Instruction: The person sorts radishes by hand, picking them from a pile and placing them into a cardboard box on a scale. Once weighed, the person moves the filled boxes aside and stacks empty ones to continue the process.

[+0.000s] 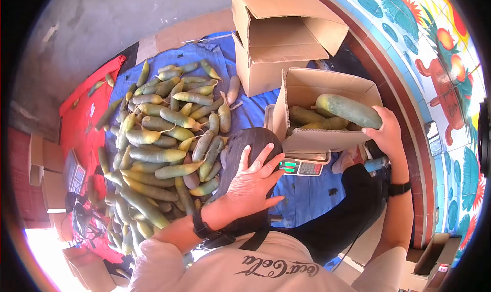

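Radishes (pixel 179 170) lie in a deep heap at nine o'clock on a blue sheet (pixel 225 57), many crossed over one another at loose angles; pulling one from low down could set the upper ones rolling, since nothing seems to wedge them. The left hand (pixel 250 182), near six o'clock, rests palm-down on the knee (pixel 261 136) with fingers spread and holds nothing. Should the person lean harder on that leg, the knee, close beside the scale (pixel 302 168) at four o'clock, might nudge it and upset the reading (its green display is lit, though too small to read). Between twelve and one, a tall box (pixel 271 80) stands with its flaps splayed; a knock there might tip it, if it is as light as it looks. Between two and three, the low box (pixel 327 138), apparently on the scale, has several radishes in it and its top open. The big radish (pixel 348 110) lies slanted over these, its near end at the right corner. At three o'clock the right hand (pixel 384 131) grips that end, fingers above and thumb lower. A smooth skin and a hold on one end only could let it twist, bruise its neighbours or bend the cardboard wall.
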The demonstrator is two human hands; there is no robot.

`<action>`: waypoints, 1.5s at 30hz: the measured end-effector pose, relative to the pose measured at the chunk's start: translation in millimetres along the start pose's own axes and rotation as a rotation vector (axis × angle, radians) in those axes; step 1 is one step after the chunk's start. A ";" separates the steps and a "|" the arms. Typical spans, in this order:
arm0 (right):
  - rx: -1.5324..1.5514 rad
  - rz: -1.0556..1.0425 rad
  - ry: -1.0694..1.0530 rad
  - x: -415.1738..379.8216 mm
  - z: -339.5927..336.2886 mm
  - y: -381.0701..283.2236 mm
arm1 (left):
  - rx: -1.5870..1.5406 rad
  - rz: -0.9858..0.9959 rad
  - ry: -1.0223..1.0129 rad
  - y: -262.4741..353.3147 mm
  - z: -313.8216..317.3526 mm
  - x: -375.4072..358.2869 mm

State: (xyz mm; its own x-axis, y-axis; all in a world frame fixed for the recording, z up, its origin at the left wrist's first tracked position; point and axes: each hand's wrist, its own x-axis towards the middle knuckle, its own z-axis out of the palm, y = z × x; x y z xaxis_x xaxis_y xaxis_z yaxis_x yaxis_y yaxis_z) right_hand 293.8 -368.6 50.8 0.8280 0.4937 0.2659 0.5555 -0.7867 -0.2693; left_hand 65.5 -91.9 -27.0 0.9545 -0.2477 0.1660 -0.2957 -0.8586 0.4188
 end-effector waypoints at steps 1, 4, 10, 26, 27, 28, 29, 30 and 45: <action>-0.006 -0.011 -0.050 7.5 7.6 5.5 | -0.001 -0.006 0.001 -0.5 0.9 0.3; 0.141 0.031 -0.159 27.8 30.6 18.4 | 0.014 0.000 0.015 -1.9 2.7 1.1; 0.207 0.029 -0.158 50.2 76.0 57.0 | 0.018 -0.008 0.028 -2.2 1.5 1.2; 0.104 0.048 0.112 -102.3 5.6 34.2 | -0.271 -0.012 0.290 -17.2 0.7 -23.3; 0.082 0.076 0.110 -117.0 5.5 44.3 | -0.321 -0.050 0.374 -21.8 0.0 -29.5; 0.060 0.104 0.108 -130.9 5.5 55.2 | -0.293 -0.092 0.438 -28.0 -1.1 -37.5; 0.064 0.105 0.103 -144.6 7.0 68.5 | -0.294 -0.191 0.425 -34.5 -2.6 -48.2; 0.082 0.194 0.096 -159.1 10.3 84.3 | -0.260 -0.281 0.442 -43.9 -0.1 -59.7; 0.119 0.420 0.038 -203.2 36.8 112.9 | 0.454 -1.634 0.276 -185.7 36.1 -306.2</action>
State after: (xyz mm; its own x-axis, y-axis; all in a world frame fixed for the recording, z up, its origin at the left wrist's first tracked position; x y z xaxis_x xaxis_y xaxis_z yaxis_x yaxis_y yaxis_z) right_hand 191.1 -544.2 -67.7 0.9818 0.1239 0.1436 0.1775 -0.8670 -0.4657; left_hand -170.5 127.2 -187.9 0.1828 0.9830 0.0144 0.9823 -0.1832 0.0381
